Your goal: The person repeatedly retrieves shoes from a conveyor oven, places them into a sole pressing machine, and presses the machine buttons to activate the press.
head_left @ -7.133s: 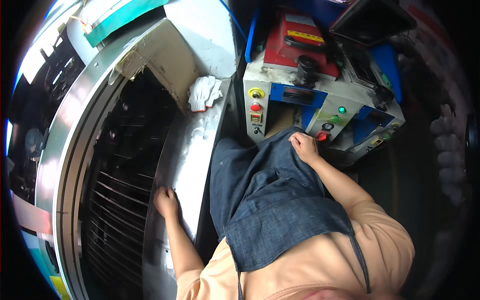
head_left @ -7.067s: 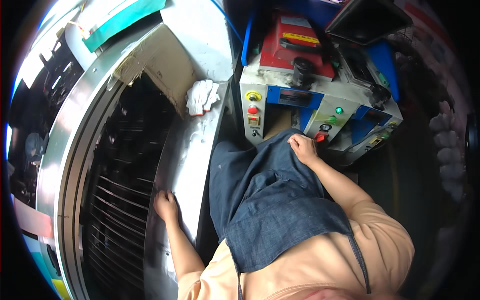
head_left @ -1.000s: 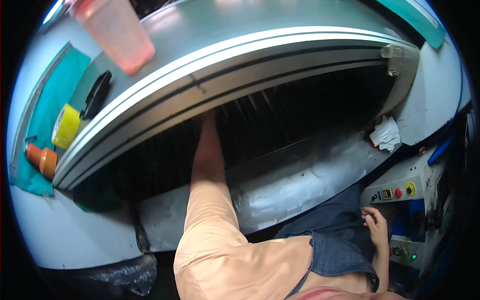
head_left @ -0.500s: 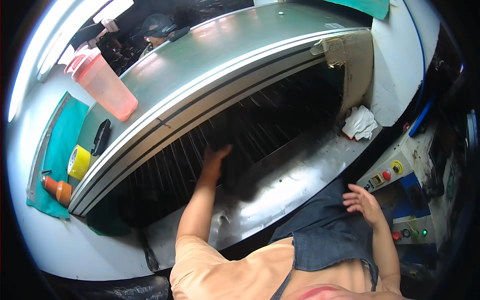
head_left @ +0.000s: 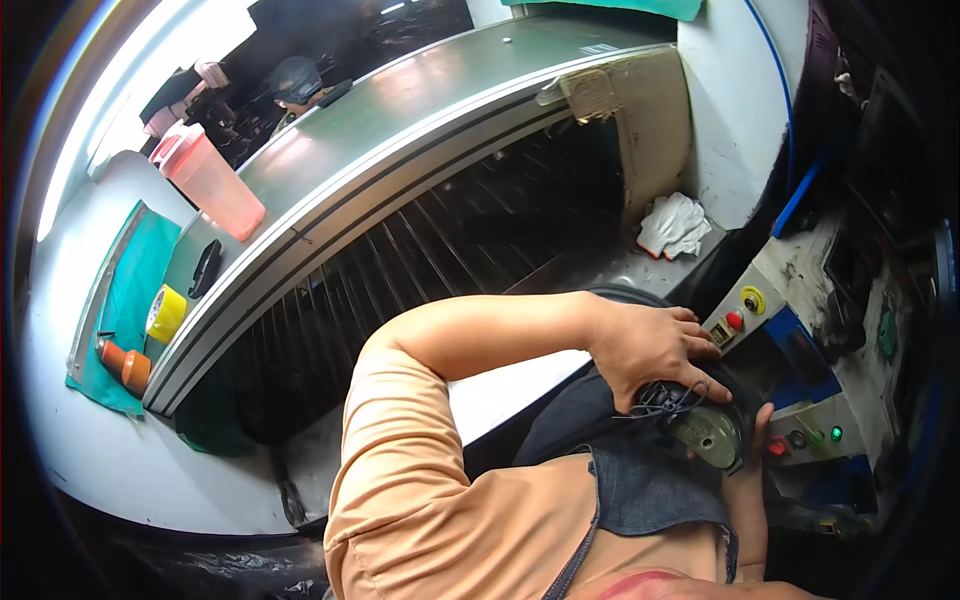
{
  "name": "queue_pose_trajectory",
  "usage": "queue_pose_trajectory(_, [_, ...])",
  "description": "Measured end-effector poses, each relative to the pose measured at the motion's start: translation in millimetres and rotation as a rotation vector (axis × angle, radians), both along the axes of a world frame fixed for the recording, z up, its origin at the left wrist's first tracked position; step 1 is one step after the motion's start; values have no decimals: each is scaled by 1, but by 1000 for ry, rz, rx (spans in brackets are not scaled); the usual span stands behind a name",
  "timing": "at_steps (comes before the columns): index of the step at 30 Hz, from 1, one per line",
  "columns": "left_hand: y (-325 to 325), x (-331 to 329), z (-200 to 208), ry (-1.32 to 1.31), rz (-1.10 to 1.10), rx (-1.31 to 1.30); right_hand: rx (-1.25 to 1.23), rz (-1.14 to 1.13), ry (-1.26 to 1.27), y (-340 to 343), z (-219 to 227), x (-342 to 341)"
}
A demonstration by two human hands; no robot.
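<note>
My left hand reaches across my body to the right, its fingers spread over and gripping a round dark object. That object has a flat olive-green face with a small hole near its middle, and a bundle of thin black wires lies against it under my left fingers. My right hand holds the object's right side from below, its palm mostly hidden. Both hands are in front of my dark apron. What kind of object it is, I cannot make out.
Beyond my left arm is a machine with a dark slatted opening under a green top. A pink-lidded bottle, yellow tape roll and orange-handled tool are left. White gloves lie near the button panel.
My left hand has come out of the slatted opening and swung right, over to my right hand. The round object now shows between both hands; my right hand was open before. The view has shifted.
</note>
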State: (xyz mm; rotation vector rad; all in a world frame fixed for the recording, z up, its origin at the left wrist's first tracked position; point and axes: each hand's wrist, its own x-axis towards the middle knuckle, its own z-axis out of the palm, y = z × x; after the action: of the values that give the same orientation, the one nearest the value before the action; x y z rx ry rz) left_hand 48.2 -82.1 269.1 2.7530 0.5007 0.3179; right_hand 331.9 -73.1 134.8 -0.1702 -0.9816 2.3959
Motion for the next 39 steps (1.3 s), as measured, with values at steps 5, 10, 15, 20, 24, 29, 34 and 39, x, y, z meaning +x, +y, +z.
queue_pose_trajectory(5, [41,32,8,-244,73,321,92,-379,189,10,-26,81])
queue_pose_trajectory(10, [98,5,-115,-766,888,174,59,-535,354,34,29,122])
queue_pose_trajectory(15, [111,-25,-250,-249,1247,131,317,-739,118,106,108,170])
queue_pose_trajectory(20, [103,-8,-267,-69,1244,207,704,-1155,-476,181,169,172])
queue_pose_trajectory(24, [101,-7,-261,-38,1268,153,879,-1257,-755,270,161,180])
queue_pose_trajectory(29, [102,-2,-256,-74,1266,143,1350,-1408,-1356,356,124,185])
queue_pose_trajectory(34, [104,-5,-252,-84,1280,79,1374,-1119,-1791,366,78,153])
queue_pose_trajectory(39, [106,-4,-248,-49,1265,128,1260,-1151,-1669,360,83,153])
